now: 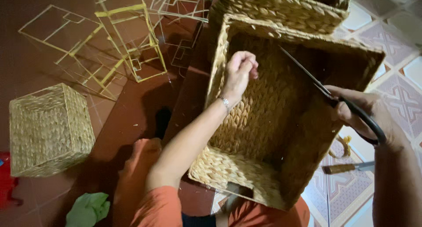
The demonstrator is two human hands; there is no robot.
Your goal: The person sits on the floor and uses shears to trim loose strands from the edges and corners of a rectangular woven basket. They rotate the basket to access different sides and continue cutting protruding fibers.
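Head view: woven basket point(263, 135) at centre, tilted on lap, opening facing up toward camera; left hand point(239, 71) inside at 12 o'clock of opening, fingers pinched shut, held item too small to tell; right hand point(365, 110) at 3 o'clock, outside rim, clamped on black-handled scissors point(325, 93), blades pointing to 10 o'clock into basket; second woven basket point(48, 130) at 9 o'clock on floor; wire frames point(127, 42) at 11 o'clock; wooden-handled tool point(345, 167) at 4 o'clock.
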